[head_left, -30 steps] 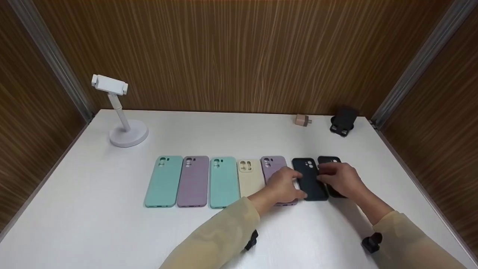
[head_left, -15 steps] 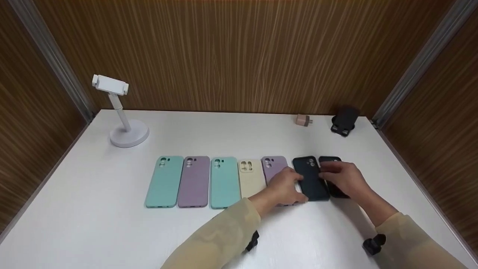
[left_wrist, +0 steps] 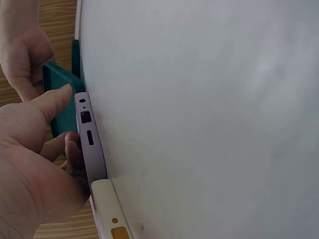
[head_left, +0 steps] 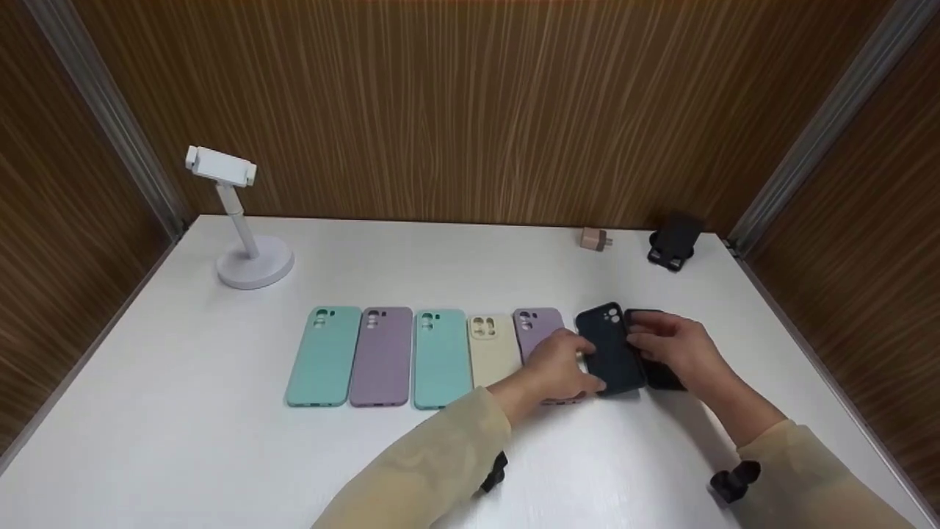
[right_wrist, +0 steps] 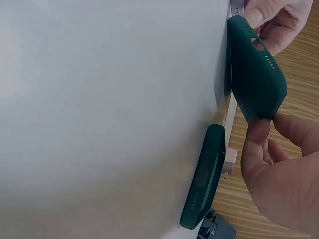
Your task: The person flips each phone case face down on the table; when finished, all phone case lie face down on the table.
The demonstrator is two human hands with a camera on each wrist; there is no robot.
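A dark green phone case [head_left: 615, 356] is tilted up off the white table, its right side raised, near the right end of a row of cases. My right hand [head_left: 679, 351] pinches its right edge between thumb and fingers, plain in the right wrist view, where the case [right_wrist: 254, 74] shows its port end. Thumb and fingers of my left hand [head_left: 554, 367] hold the opposite edge. Under that hand lies a purple phone case [head_left: 538, 323], partly covered. A second dark green case [head_left: 664, 377] lies flat beneath my right hand.
Leftward in the row lie a cream case [head_left: 493, 360], a mint case [head_left: 442, 360], another purple case [head_left: 380, 360] and another mint one [head_left: 323, 360]. Behind them stand a white phone stand [head_left: 253, 264], a pink charger plug [head_left: 593, 239] and a black folding stand [head_left: 674, 241].
The dark green case between my hands has gone from lying flat to tilted, its right side lifting and its top turning slightly. Both hands stay nearly in place.
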